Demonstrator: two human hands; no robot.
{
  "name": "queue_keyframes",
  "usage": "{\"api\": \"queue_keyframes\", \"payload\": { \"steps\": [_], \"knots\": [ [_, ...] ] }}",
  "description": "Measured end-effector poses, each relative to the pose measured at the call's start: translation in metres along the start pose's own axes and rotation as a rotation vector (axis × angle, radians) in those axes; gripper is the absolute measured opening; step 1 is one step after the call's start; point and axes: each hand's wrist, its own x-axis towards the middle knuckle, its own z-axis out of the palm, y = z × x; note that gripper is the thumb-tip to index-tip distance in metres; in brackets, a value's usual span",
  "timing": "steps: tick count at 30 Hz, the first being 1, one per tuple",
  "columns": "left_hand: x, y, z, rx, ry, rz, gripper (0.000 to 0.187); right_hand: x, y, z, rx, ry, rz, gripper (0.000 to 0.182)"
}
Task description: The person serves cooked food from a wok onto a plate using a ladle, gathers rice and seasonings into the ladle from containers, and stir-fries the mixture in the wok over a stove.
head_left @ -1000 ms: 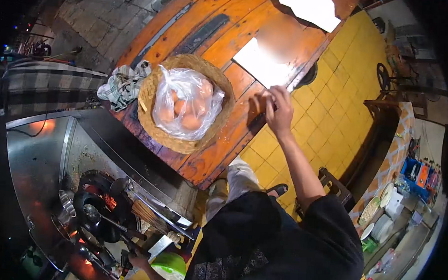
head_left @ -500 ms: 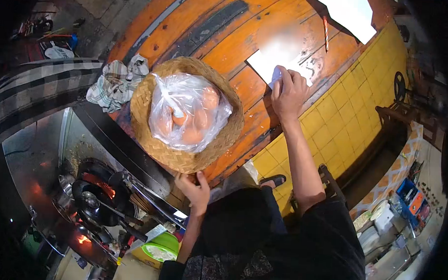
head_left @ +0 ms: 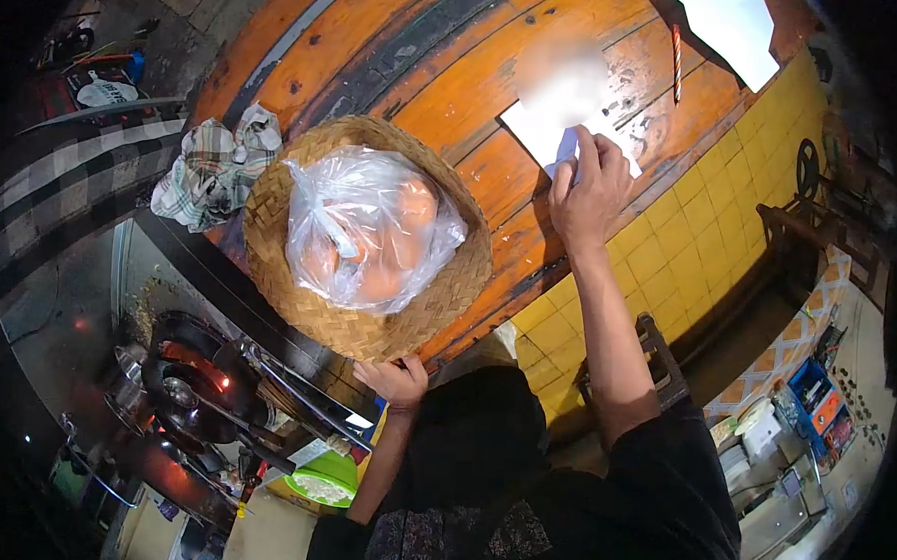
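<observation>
in the head view, the woven basket (head_left: 366, 334) sat close to the edge of the wooden table (head_left: 498, 177); an uneven pull by the left hand (head_left: 394, 383) could have tipped it and rolled its load out. that hand's fingers met the lower rim, but i cannot tell whether they gripped it or only steadied it. the right hand (head_left: 594, 201) pinched a folded bluish slip (head_left: 565, 153) between thumb and fingers over the near white sheet (head_left: 525, 135); a loosened pinch could have let it drop. the plaid cloth (head_left: 200, 184) lay near the stove side, where heat might have scorched it had it slid off.

counted: one basket, one clear plastic bag (head_left: 313, 184) inside it, and at least four rounded, orange-brown eggs (head_left: 417, 207), seemingly, the rest hidden by creases; one slip, two white sheets, the farther (head_left: 729, 37) beside one red-striped stick (head_left: 677, 65); one cloth; one green basin (head_left: 328, 467); one ladle (head_left: 179, 392).
</observation>
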Motion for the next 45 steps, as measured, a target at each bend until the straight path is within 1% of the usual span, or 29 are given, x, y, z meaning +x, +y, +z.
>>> {"api": "queue_keyframes", "payload": {
  "steps": [4, 7, 13, 19, 22, 28, 34, 37, 40, 43, 45],
  "knots": [
    [-0.008, -0.005, 0.006, 0.01, -0.004, -0.021, 0.049, -0.001, 0.0, 0.0, 0.001, -0.01, 0.006, 0.043],
    [-0.005, -0.004, 0.004, -0.002, 0.025, -0.001, 0.048, -0.001, 0.001, 0.002, 0.007, 0.006, -0.002, 0.042],
    [-0.004, -0.003, 0.002, -0.029, 0.011, -0.001, 0.048, -0.002, 0.001, 0.002, 0.007, 0.029, -0.015, 0.04],
    [-0.003, -0.002, 0.001, -0.005, 0.009, -0.005, 0.049, -0.005, 0.007, 0.002, 0.114, 0.001, -0.073, 0.036],
    [-0.003, -0.002, 0.001, -0.008, 0.022, -0.001, 0.048, -0.006, 0.009, 0.005, 0.142, 0.023, -0.078, 0.036],
    [-0.002, -0.001, -0.002, -0.01, -0.003, 0.001, 0.037, -0.008, 0.011, 0.006, 0.149, 0.046, -0.074, 0.038],
    [0.0, 0.0, -0.003, -0.021, 0.026, 0.012, 0.033, -0.007, 0.008, 0.0, 0.138, -0.015, -0.057, 0.035],
    [0.002, 0.001, -0.004, -0.017, 0.025, 0.007, 0.031, -0.007, 0.012, 0.003, 0.189, 0.046, -0.067, 0.033],
    [0.003, 0.003, -0.005, -0.027, 0.016, -0.004, 0.029, -0.003, 0.011, -0.002, 0.243, 0.056, -0.068, 0.028],
    [0.005, 0.005, -0.007, -0.033, 0.006, -0.008, 0.03, -0.005, 0.021, 0.002, 0.48, 0.102, -0.007, 0.023],
    [0.004, 0.005, -0.008, -0.029, 0.023, -0.012, 0.03, -0.009, 0.025, 0.006, 0.577, 0.1, 0.04, 0.021]
  ]
}}
